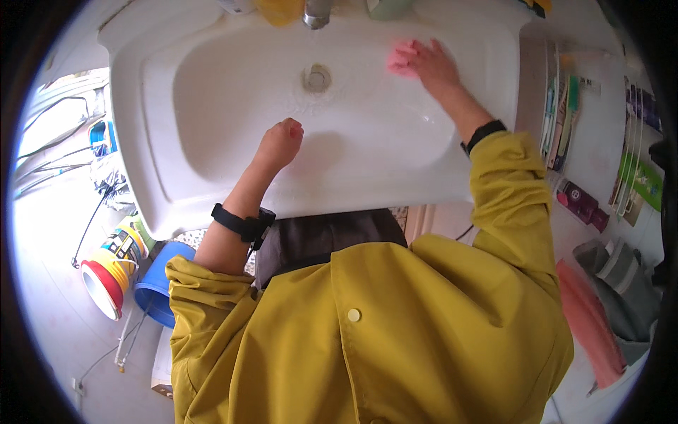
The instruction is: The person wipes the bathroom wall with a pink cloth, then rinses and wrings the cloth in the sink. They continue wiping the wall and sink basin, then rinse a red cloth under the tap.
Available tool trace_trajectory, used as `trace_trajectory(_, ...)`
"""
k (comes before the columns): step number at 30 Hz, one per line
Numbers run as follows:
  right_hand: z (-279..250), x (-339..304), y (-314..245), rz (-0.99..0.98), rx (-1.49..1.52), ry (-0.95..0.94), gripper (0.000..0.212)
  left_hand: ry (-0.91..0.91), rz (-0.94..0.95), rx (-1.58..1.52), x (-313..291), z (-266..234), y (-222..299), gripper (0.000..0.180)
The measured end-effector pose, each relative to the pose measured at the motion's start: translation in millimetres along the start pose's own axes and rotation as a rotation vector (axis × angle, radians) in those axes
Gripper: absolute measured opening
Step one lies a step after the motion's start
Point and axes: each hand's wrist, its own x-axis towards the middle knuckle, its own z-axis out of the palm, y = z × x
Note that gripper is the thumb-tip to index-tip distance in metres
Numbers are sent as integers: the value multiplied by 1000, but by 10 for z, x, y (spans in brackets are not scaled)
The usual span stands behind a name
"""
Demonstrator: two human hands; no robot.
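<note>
A wide white washbasin [233,92] lies in front of me, its round drain [316,78] wet near the middle. My right hand [434,67] presses a soft pink cloth [401,61] against the far right part of the basin, fingers bent over it. The cloth is partly hidden under the fingers, and whether it is a rag or a sponge is hard to tell. Over the near side of the bowl, left of centre, my left hand [280,145] is closed in a loose fist with nothing visible in it.
A metal faucet [317,13] stands at the back rim, beside a yellow object [280,10]. At the lower left are a blue bucket [157,290] and a yellow-and-red tub [113,268]. Toothbrushes [565,116] and a dark red tube [580,205] line the right wall, above hanging towels [592,328].
</note>
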Motion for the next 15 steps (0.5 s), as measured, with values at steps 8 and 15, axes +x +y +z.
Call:
trace_trajectory(8, -404, -1152, -630, 11, 440, -243, 38, 24, 55, -6, -117, 43, -149, 20)
trace_trajectory(15, -828, -540, -2185, -147, 1195, -27, 33, 32, -58, 20, -204, -207, -323, 22)
